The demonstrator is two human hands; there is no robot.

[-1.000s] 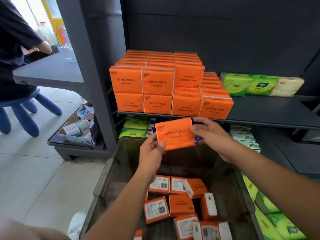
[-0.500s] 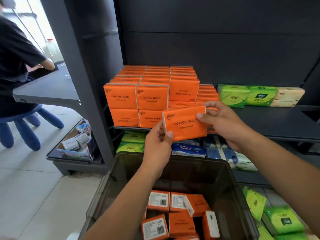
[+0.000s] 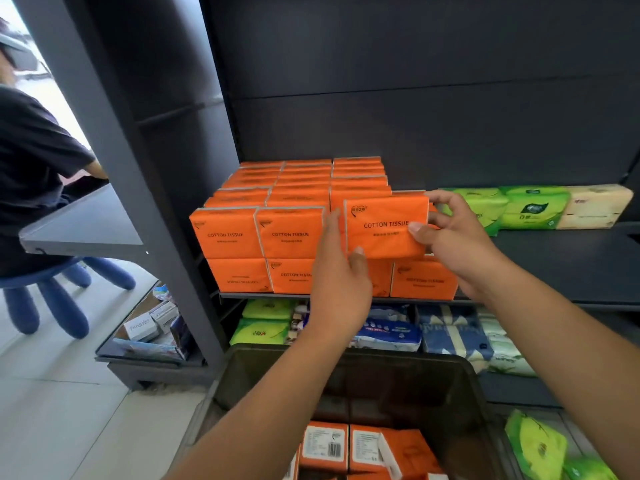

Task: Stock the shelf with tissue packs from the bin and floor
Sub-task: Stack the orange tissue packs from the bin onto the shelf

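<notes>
An orange tissue pack (image 3: pixel 384 227) marked COTTON TISSUE is held upright at the right end of the upper row of orange packs (image 3: pixel 259 233) on the dark shelf (image 3: pixel 561 268). My left hand (image 3: pixel 337 271) holds its lower left corner, thumb under the pack, fingers along its left edge. My right hand (image 3: pixel 450 233) pinches its right edge, thumb in front and fingers behind. It hovers above a lower orange pack (image 3: pixel 424 280). The dark bin (image 3: pixel 460 393) below holds more orange packs (image 3: pixel 325 445).
Green and beige tissue packs (image 3: pixel 533 207) lie on the shelf to the right. Green, blue and white packs fill the shelf below (image 3: pixel 450 337). Green packs (image 3: pixel 536 445) lie on the floor at right. A seated person (image 3: pixel 31 161) and a blue stool (image 3: pixel 62 299) are at left.
Both hands have raised the orange pack from above the bin up and to the right, to the top row on the shelf. My view has tilted upward.
</notes>
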